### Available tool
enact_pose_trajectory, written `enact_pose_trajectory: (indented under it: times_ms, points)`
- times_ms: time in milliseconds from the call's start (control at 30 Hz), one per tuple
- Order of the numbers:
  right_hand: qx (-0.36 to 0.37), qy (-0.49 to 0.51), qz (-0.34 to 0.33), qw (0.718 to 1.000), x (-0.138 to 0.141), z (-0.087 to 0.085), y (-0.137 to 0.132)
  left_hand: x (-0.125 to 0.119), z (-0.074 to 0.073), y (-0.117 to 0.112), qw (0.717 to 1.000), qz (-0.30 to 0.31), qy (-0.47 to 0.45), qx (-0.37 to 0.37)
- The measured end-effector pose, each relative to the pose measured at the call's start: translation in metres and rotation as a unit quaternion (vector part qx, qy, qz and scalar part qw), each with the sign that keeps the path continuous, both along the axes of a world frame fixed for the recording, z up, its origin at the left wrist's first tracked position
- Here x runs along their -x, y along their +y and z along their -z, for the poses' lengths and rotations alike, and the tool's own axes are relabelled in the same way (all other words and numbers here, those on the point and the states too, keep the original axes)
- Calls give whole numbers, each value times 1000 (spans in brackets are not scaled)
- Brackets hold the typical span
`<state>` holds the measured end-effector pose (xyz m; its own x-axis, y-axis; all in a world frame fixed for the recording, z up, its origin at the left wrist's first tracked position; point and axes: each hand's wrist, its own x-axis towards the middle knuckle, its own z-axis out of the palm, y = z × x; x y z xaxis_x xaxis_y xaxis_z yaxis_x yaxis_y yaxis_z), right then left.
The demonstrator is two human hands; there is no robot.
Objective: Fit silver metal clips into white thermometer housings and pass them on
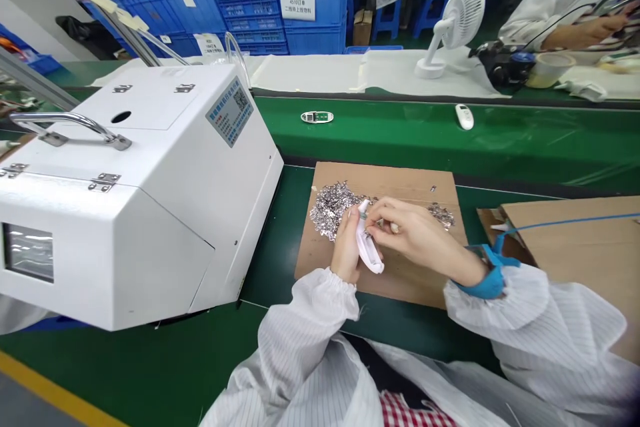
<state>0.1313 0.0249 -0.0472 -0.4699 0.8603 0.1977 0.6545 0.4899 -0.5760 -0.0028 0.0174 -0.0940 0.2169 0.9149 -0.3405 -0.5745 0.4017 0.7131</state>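
Note:
My left hand [345, 247] is closed around a white plastic housing [369, 252], long and narrow, tilted with its hollow side up. Over its upper part, the fingers of my right hand [400, 227] pinch together at a small metal piece [369, 234] at the housing's inside. Part of that piece is hidden by the fingertips. Under both hands lies a cardboard sheet [320, 267]. A heap of small shiny metal pieces [331, 208] is on it just beyond my left hand, and a smaller heap [442, 215] lies beyond my right wrist, which wears a blue strap [487, 280].
A white machine [165, 213] with a metal handle stands at left. Across the green conveyor belt [390, 130] lie an opened device with a circuit board [317, 117] and a white device [465, 117]. Behind are a fan [463, 17], blue crates [315, 7] and a co-worker's arm [580, 33].

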Motion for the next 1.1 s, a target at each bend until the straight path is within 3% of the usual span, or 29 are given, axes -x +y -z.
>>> enact_pose_trajectory:
  times_ms: [133, 267, 400, 533, 600, 667, 733, 800, 833, 900, 1100]
  points:
    - [5, 13, 3, 1000, -1, 2, 0, -2, 1, -1, 1000, 5, -4, 13]
    - [6, 6, 8, 1000, 3, 0, -4, -6, 0, 1, 998, -32, -32, 34]
    - [-42, -11, 32, 999, 8, 6, -12, -10, -5, 2, 992, -67, -74, 72]
    - [-74, -27, 28, 997, 4, 8, -18, -11, -5, 3, 979, -41, -131, 153]
    - [-52, 36, 48, 997, -4, -1, -18, -12, -1, 2, 977, -13, -134, 165]
    - [-39, 175, 124, 976, -11, -19, -19, -15, 5, 0, 979, 24, -123, 160]
    - [-47, 364, 189, 911, -14, -38, -20, -19, 12, -5, 979, 62, -109, 163]
    - [-69, 514, 187, 834, -9, -52, -20, -24, 21, -11, 976, 83, -88, 183]
    - [-77, 555, 172, 810, -5, -55, -20, -27, 25, -14, 974, 84, -76, 194]
    - [-90, 568, 158, 802, 5, -54, -18, -32, 34, -18, 975, 74, -57, 202]
    - [-85, 500, 196, 840, 21, -28, -13, -35, 44, -21, 982, 62, -52, 173]
